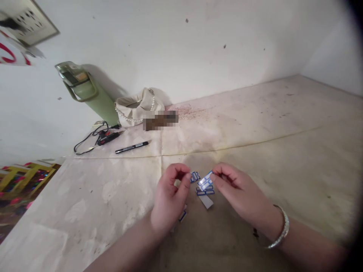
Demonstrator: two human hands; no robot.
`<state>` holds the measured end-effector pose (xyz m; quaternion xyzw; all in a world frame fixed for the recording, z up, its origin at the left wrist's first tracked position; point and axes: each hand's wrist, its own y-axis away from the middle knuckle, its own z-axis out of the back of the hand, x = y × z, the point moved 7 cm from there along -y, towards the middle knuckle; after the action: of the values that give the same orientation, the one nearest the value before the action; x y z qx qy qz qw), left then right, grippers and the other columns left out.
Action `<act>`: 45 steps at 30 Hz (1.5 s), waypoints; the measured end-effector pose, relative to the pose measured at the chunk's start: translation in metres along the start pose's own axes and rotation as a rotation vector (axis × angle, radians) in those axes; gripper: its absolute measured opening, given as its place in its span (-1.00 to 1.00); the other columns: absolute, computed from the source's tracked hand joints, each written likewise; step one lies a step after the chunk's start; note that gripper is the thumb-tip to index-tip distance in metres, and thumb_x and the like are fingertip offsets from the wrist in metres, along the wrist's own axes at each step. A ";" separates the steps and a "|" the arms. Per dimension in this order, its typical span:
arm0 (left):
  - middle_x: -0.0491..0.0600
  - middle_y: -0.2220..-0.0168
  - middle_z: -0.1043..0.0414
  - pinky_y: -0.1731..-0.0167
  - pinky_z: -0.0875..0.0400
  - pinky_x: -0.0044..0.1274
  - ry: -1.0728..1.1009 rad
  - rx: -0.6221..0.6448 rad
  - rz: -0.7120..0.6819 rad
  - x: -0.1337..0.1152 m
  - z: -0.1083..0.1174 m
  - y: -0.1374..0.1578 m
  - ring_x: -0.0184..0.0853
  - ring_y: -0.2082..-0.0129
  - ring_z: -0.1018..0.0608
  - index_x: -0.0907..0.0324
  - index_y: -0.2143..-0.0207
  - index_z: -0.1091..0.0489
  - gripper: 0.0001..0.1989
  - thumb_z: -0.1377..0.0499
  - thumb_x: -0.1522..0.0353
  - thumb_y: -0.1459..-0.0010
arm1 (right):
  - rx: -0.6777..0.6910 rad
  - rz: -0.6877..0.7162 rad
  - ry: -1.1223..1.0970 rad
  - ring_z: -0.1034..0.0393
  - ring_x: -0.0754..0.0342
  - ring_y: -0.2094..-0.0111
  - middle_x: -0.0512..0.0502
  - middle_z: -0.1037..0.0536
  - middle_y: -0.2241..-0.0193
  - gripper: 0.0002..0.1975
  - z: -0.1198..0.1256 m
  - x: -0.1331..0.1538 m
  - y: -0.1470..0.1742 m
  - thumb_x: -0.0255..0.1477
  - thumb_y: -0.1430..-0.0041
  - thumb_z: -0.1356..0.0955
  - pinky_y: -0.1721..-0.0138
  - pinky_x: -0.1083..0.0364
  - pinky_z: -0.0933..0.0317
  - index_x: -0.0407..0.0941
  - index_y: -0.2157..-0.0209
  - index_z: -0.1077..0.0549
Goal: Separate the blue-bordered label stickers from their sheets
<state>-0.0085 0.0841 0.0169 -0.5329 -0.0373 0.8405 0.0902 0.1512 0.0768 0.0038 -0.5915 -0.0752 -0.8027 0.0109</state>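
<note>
My right hand (235,187) pinches a small glossy sheet of blue-bordered white labels (205,182) between thumb and forefinger. My left hand (173,192) is closed in a pinch, thumb against forefinger. Right at its fingertips is another blue-bordered label piece (194,176); whether they grip it or it lies behind them, I cannot tell. Below the held sheet, more blue-outlined labels (209,191) and a plain white strip (206,202) lie on the table. Partly hidden by my left wrist is a further blue-edged piece (183,216).
A black marker (132,147) lies beyond my left hand on the covered table (263,170). Behind it are a corded black tool (108,138), a green bottle (92,94), a cream pearl-strapped bag (136,105) and a blurred-out brown object (160,121). A wall (176,49) stands behind.
</note>
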 end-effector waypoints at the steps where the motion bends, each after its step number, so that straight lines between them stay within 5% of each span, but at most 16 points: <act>1: -0.06 0.33 -0.39 0.31 -0.34 -0.51 -0.116 -0.040 -0.018 0.000 0.006 -0.004 -0.36 0.32 -0.44 0.16 0.24 -0.31 -0.92 -0.06 0.37 -0.21 | -0.037 -0.036 -0.016 -0.13 0.17 0.56 0.10 -0.23 0.61 -0.77 0.004 -0.005 -0.002 -0.28 -0.19 -0.22 0.54 0.17 -0.04 -0.08 0.48 -0.31; 8: 0.01 0.21 -0.41 0.14 -0.30 -0.32 -0.777 0.145 -0.125 -0.001 -0.004 -0.016 -0.16 0.16 -0.41 0.17 0.21 -0.39 -0.79 -0.16 0.29 -0.11 | -0.115 -0.083 -0.067 -0.07 0.16 0.55 0.12 -0.17 0.62 -0.73 0.012 -0.020 -0.009 -0.21 -0.18 -0.22 0.53 0.16 -0.01 -0.07 0.50 -0.25; 19: -0.03 0.31 -0.36 0.25 -0.27 -0.39 -0.865 0.197 -0.090 0.005 -0.011 -0.014 -0.19 0.25 -0.38 0.15 0.39 -0.36 -0.91 -0.19 0.33 -0.03 | -0.115 -0.086 -0.024 -0.10 0.15 0.55 0.12 -0.19 0.62 -0.74 0.008 -0.023 -0.009 -0.21 -0.16 -0.23 0.53 0.15 -0.03 -0.08 0.50 -0.29; 27: -0.10 0.44 -0.34 0.39 -0.20 -0.50 -0.657 0.169 -0.054 0.007 -0.010 -0.013 -0.32 0.37 -0.37 0.16 0.52 -0.30 -0.89 -0.17 0.39 -0.03 | -0.084 -0.076 -0.072 -0.14 0.14 0.53 0.10 -0.22 0.60 -0.76 0.005 -0.022 -0.010 -0.23 -0.16 -0.24 0.50 0.15 -0.08 -0.08 0.46 -0.33; 34: -0.21 0.60 -0.27 0.60 -0.14 -0.64 0.093 0.301 0.326 0.015 -0.023 0.002 -0.49 0.61 -0.31 0.17 0.46 -0.19 -0.83 -0.13 0.32 -0.12 | 0.073 0.108 -0.227 -0.34 0.08 0.25 -0.09 -0.37 0.15 -0.84 -0.007 -0.005 -0.003 -0.31 -0.10 -0.31 0.35 0.13 -0.23 -0.10 0.45 -0.40; 40: -0.11 0.54 -0.44 0.53 -0.35 -0.63 0.431 0.343 0.460 0.002 -0.036 0.009 -0.47 0.58 -0.46 0.22 0.43 -0.28 -0.79 -0.21 0.26 -0.06 | 0.165 0.059 -0.297 -0.37 0.14 0.47 0.03 -0.46 0.53 -0.83 -0.015 -0.003 -0.001 -0.31 -0.17 -0.28 0.41 0.14 -0.26 -0.09 0.41 -0.39; 45: -0.04 0.45 -0.51 0.52 -0.33 -0.63 0.425 0.355 0.440 0.000 -0.033 0.008 -0.43 0.55 -0.51 0.24 0.37 -0.38 -0.77 -0.18 0.22 -0.10 | 0.073 0.036 -0.223 -0.40 0.12 0.47 0.01 -0.50 0.54 -0.83 -0.011 -0.002 -0.001 -0.32 -0.16 -0.29 0.43 0.14 -0.27 -0.10 0.44 -0.39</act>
<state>0.0206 0.0747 0.0010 -0.6671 0.2446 0.7037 0.0038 0.1415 0.0764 -0.0010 -0.6778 -0.0946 -0.7281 0.0386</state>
